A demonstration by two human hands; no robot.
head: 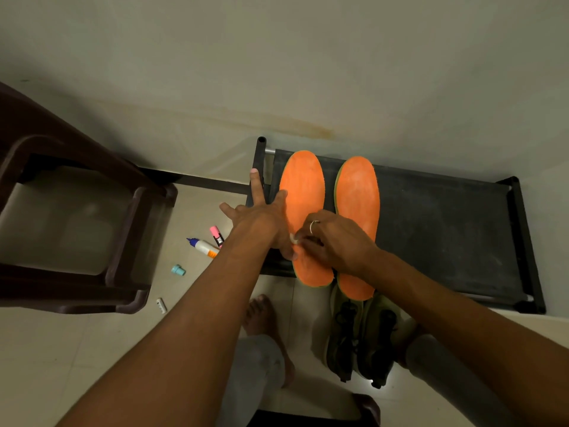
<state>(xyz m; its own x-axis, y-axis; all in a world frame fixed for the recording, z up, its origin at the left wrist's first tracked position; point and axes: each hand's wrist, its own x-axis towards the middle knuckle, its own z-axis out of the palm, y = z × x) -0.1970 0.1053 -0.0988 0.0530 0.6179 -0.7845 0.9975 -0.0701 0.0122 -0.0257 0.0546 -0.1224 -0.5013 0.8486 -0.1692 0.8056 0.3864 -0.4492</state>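
Brown stool [135, 241], glue bottle [203, 247], pink marker [216, 235] beside orange insoles [303, 180].

Two insoles [357, 192] lie side by side on the rack [446, 229]; shoes [363, 340] before it, glue bottle [203, 246] left.

Dim, warm indoor light, soft shadows, wide-angle bending at the edges, slight softness throughout.

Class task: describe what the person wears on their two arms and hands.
The left forearm and right forearm are bare, no sleeves, watch or gloves showing. The right hand wears one thin pale ring on a finger. The left hand wears nothing visible.
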